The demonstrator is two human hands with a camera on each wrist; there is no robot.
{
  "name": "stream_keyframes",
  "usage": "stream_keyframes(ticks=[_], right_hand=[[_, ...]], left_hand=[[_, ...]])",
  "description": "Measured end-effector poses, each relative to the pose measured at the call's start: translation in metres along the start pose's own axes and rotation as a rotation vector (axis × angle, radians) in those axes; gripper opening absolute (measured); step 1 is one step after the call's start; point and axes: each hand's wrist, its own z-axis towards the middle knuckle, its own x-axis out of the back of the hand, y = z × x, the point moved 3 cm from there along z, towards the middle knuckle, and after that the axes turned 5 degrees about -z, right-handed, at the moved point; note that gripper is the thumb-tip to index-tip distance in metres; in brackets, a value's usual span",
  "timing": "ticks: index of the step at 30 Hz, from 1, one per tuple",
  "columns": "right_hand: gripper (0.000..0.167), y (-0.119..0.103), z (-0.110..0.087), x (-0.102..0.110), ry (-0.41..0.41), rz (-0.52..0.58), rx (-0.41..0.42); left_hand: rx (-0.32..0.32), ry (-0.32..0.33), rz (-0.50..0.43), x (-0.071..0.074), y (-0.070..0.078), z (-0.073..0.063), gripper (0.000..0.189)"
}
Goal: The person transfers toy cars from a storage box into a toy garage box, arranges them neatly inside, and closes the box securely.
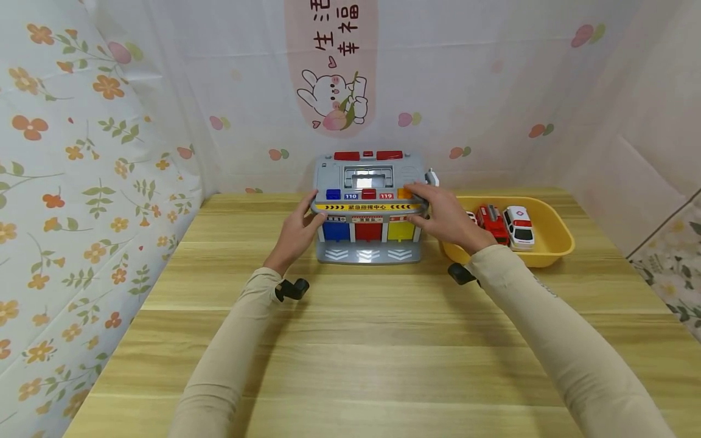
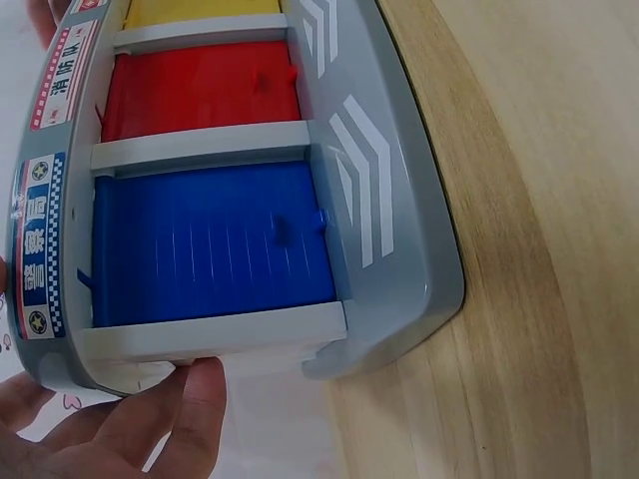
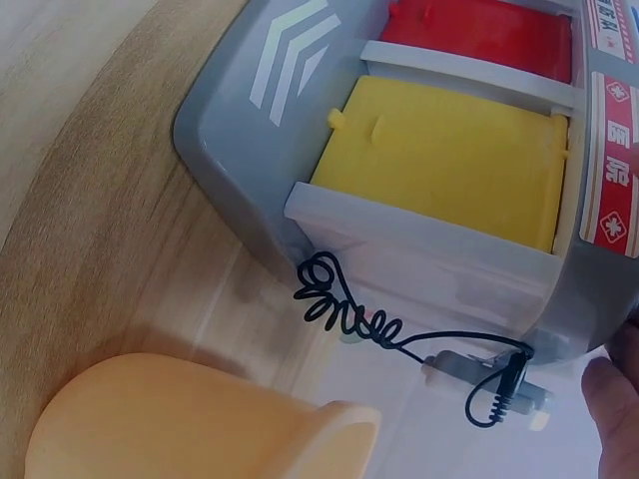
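Observation:
A grey toy emergency station stands on the table, with blue, red and yellow garage doors along its front. My left hand grips its left end, fingertips at the upper corner and thumb at the front edge. In the left wrist view, the left fingers lie against the end wall beside the blue door. My right hand holds the right upper corner, fingers over the orange button and thumb below the front edge. The yellow door is down in the right wrist view.
To the right, a yellow bin holds a red fire truck, a white ambulance and another partly hidden vehicle. A black coiled cord hangs at the station's right end. A patterned curtain stands behind.

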Motion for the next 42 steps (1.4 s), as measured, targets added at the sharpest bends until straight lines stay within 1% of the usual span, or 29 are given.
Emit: stream_keyframes(ticks=[3,5,8,10,12,17,20,23,28,35,42], right_hand=[[0.066,0.0,0.001,-0.001,-0.004,0.009,-0.005],[0.066,0.001,0.002,-0.001,-0.005,0.011,-0.008],[0.066,0.001,0.002,-0.001,-0.007,0.014,-0.012],[0.066,0.001,0.002,0.0,-0.007,0.023,-0.015],[0.066,0.001,0.002,0.0,-0.004,0.028,-0.015],[0.065,0.001,0.002,0.0,0.003,0.029,-0.011],[0.065,0.002,0.003,0.0,0.004,0.028,-0.01],[0.064,0.003,0.003,0.0,0.006,0.03,-0.007],[0.062,0.004,0.003,0.001,0.001,0.047,-0.002],[0.061,0.007,0.004,0.0,-0.02,0.074,-0.022],[0.06,0.007,0.004,0.003,-0.02,0.065,-0.01]], left_hand=[[0.028,-0.001,0.007,0.001,0.002,0.0,0.06],[0.048,-0.004,0.014,0.001,0.007,0.0,0.06],[0.062,-0.007,0.026,0.001,0.019,-0.005,0.059],[0.054,-0.007,0.028,0.001,0.025,-0.008,0.058],[0.042,-0.004,0.024,0.001,0.024,-0.008,0.058],[0.006,0.01,0.016,0.002,0.004,0.001,0.058],[-0.015,0.014,0.011,0.002,-0.001,0.003,0.057],[-0.027,0.019,0.01,0.002,-0.002,0.004,0.057],[-0.026,0.025,0.023,0.002,-0.002,0.004,0.056],[-0.034,0.019,0.006,0.002,-0.002,0.003,0.057],[-0.04,0.021,-0.017,0.002,-0.002,0.003,0.057]])
